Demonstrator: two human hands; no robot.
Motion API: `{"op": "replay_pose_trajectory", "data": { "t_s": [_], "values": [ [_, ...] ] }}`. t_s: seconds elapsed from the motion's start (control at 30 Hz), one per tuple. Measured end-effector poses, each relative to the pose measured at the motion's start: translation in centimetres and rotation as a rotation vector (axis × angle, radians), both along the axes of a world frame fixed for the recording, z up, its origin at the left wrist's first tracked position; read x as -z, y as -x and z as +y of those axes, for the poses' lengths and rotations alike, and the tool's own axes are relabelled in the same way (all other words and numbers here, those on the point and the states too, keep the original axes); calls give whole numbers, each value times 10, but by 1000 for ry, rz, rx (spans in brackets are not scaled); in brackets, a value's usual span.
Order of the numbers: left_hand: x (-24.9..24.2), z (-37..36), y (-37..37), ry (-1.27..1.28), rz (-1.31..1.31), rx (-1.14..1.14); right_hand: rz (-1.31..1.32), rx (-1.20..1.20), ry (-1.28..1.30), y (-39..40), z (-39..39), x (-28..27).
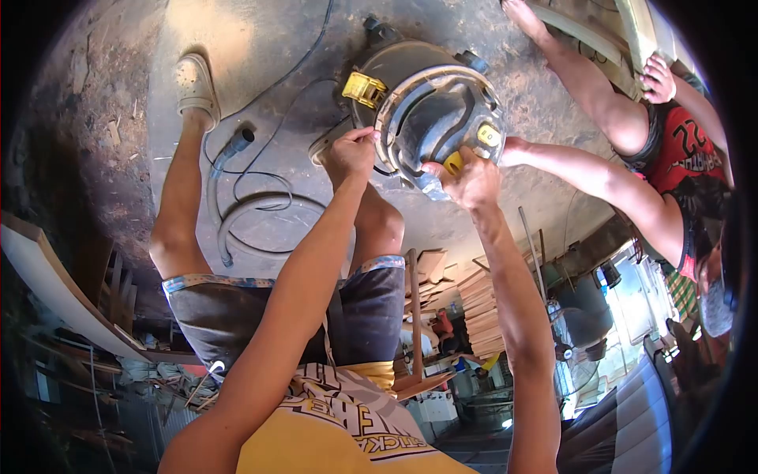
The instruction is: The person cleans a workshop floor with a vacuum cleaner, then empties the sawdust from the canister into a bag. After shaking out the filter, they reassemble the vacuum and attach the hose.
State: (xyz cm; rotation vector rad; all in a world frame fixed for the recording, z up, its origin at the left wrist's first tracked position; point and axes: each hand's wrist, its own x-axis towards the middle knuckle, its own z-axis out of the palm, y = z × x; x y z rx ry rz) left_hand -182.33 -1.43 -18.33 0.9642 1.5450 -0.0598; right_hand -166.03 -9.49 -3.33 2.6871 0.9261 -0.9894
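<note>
A round, dusty canister vacuum cleaner (442,87) with a dark rimmed top, a yellow latch (365,89) and black casters is on the floor in front of me. My right hand (471,180) is closed round the yellow part on its near side, the thumb against the dark surface. At the left rim, the fingers of my left hand (353,155) are pinched together; what lies between them is too small to make out. A co-worker's hand (513,151) touches the right side of the vacuum cleaner, partly hidden behind it.
A grey hose (225,225) lies coiled on the floor to the left, among thin black cables (288,75). My clog-shod foot (195,87) rests beyond it. The co-worker, in a red shirt (683,146), sits at the right. Stacked wood pieces (478,304) appear at lower centre.
</note>
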Motion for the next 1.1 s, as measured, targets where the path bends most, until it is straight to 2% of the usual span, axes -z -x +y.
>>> {"op": "replay_pose_trajectory", "data": {
  "t_s": [0.1,0.17,0.33,0.43,0.47,0.67,0.77,0.83,0.9,0.97,1.07,1.1],
  "values": [
    [7,-4,6,-53,-35,55,-1,61,128,0,10,-3],
    [5,-7,4,-89,-28,73,90,154,284,-5,25,-14],
    [11,-21,5,-60,22,-72,94,286,244,0,26,-23],
    [4,-23,3,-74,9,-86,69,361,198,-1,27,-19],
    [6,-23,5,-164,14,-2,62,384,186,0,27,-18],
    [9,-9,9,-227,26,153,55,371,147,6,28,-22],
    [21,8,14,51,-129,-45,70,315,147,2,26,-22],
    [59,37,33,-315,-206,176,3,300,51,5,22,-22],
    [41,77,-7,-461,53,38,-36,325,-15,10,18,-18],
    [45,116,-40,-224,-4,86,-297,229,-215,20,7,1],
    [97,138,-64,398,-226,209,-462,186,-392,24,1,16],
    [104,150,-61,600,-293,241,-481,171,-377,25,2,15]
  ]
}}
